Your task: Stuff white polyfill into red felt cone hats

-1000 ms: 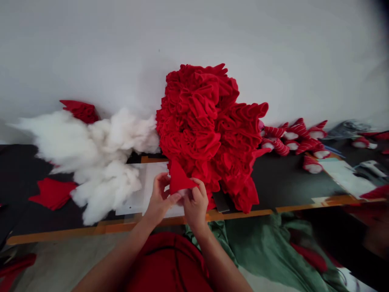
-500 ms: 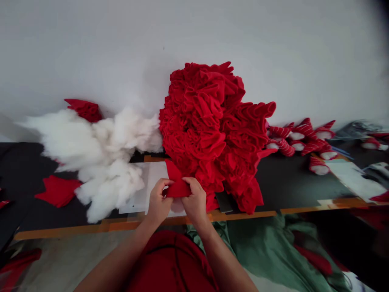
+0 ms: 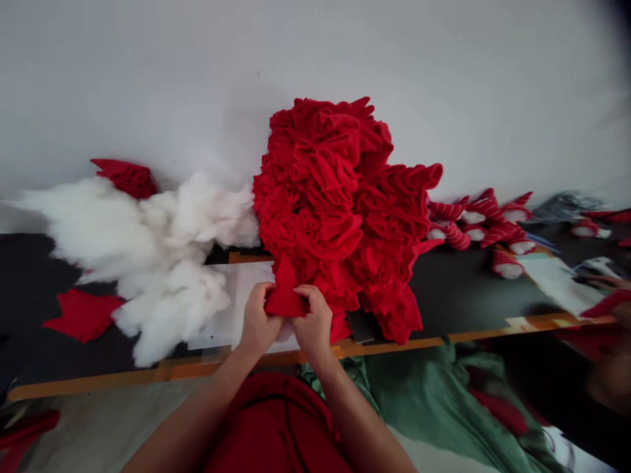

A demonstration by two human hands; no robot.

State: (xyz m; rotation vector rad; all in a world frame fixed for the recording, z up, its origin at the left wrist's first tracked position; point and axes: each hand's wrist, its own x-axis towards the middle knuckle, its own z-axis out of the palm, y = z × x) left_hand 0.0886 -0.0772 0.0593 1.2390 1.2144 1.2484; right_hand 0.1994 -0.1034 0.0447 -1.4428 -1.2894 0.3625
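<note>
While they meet close together, the left hand (image 3: 259,316) and the right hand (image 3: 315,320) both grip a pointed piece of soft red cloth (image 3: 284,294), which stands tip upward between them, its folded lower part bunched in the fingers. Directly beyond the hands rises a large heap of crumpled red cloth (image 3: 325,210), its ruffled folds and pointed corners forming a lumpy mound against a smooth white wall (image 3: 345,52). To the left of the left hand lies a mass of fluffy white stuffing (image 3: 152,263), loose and wispy at its edges, and a flat, jagged red cloth piece (image 3: 81,315) rests further left on the dark tabletop (image 3: 458,295). A flat, pale sheet (image 3: 251,302) lies just under the hands. Well to the right stand small cone-shaped red-and-white striped hats (image 3: 480,220) with white rounded ends. Rumpled green cloth (image 3: 434,407) lies below the right hand, past the orange table edge (image 3: 98,386).
</note>
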